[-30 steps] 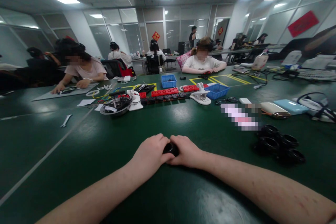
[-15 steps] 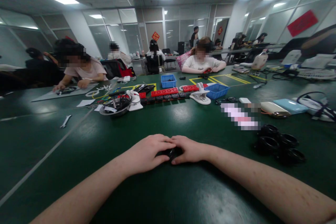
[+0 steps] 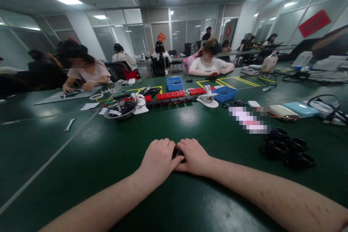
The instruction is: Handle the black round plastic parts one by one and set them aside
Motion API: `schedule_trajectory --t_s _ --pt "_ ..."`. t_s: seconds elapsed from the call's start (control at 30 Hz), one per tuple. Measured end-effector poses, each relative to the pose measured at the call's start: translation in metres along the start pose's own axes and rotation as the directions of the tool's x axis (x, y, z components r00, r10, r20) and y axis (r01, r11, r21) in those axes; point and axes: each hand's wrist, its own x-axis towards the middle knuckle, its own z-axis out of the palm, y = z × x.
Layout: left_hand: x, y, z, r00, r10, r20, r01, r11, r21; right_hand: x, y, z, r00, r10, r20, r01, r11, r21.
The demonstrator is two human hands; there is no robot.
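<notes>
Left grip and right grip are clamped around one black piece; from my end I see it between them, over the green counter, well apart from the black rings.

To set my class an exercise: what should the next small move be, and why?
Probably ease the left grip slightly: it and the right grip wrap around the black part, and the left thumb partly covers it.
</notes>
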Motion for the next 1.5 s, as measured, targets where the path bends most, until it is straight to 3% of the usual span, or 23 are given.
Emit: schedule_trajectory --t_s 0.17,0.27,0.43,0.6,0.77,0.87,0.97,1.07,1.17,1.23,1.33,1.5 --pt "-0.002 -0.020 -0.013 0.994 0.105 0.021 -0.097 0.964 -0.248 0.002 0.011 -0.009 0.991 -0.134 0.024 0.122 0.952 0.279" --pt "-0.001 -0.031 -0.021 0.970 0.224 0.096 -0.168 0.901 -0.400 0.004 0.018 -0.015 0.973 -0.211 0.098 0.151 0.894 0.422" --pt "0.005 -0.035 -0.022 0.935 0.323 0.147 -0.227 0.861 -0.454 0.008 0.026 -0.018 0.950 -0.269 0.161 0.156 0.850 0.502" --pt "0.006 -0.031 -0.019 0.945 0.288 0.152 -0.207 0.892 -0.402 0.009 0.019 -0.009 0.982 -0.124 0.140 0.051 0.899 0.436" --pt "0.004 -0.021 -0.012 0.991 0.076 0.110 -0.050 0.973 -0.225 0.005 0.002 0.001 0.999 0.052 0.000 -0.051 0.980 0.190" --pt "0.003 -0.017 -0.008 0.996 0.062 0.071 -0.047 0.978 -0.202 0.003 0.000 0.001 0.999 0.048 -0.025 -0.044 0.989 0.140" --pt "0.002 -0.020 -0.008 0.985 0.156 0.081 -0.127 0.950 -0.286 0.004 0.006 -0.006 0.997 -0.059 0.058 0.040 0.960 0.278" --pt "0.002 -0.026 -0.013 0.969 0.211 0.128 -0.150 0.914 -0.377 0.007 0.014 -0.016 0.963 -0.210 0.169 0.122 0.898 0.423" --pt "0.001 -0.031 -0.020 0.934 0.302 0.190 -0.183 0.863 -0.470 0.010 0.021 -0.022 0.934 -0.279 0.223 0.148 0.870 0.471" --pt "0.000 -0.032 -0.023 0.916 0.337 0.218 -0.194 0.847 -0.494 0.010 0.021 -0.022 0.935 -0.276 0.221 0.156 0.882 0.444" --pt "0.000 -0.032 -0.023 0.923 0.313 0.223 -0.190 0.877 -0.442 0.009 0.015 -0.016 0.954 -0.231 0.192 0.148 0.918 0.369" --pt "0.002 -0.023 -0.011 0.981 0.111 0.158 -0.079 0.977 -0.198 0.005 -0.001 -0.002 0.997 -0.030 0.072 0.017 0.985 0.172"
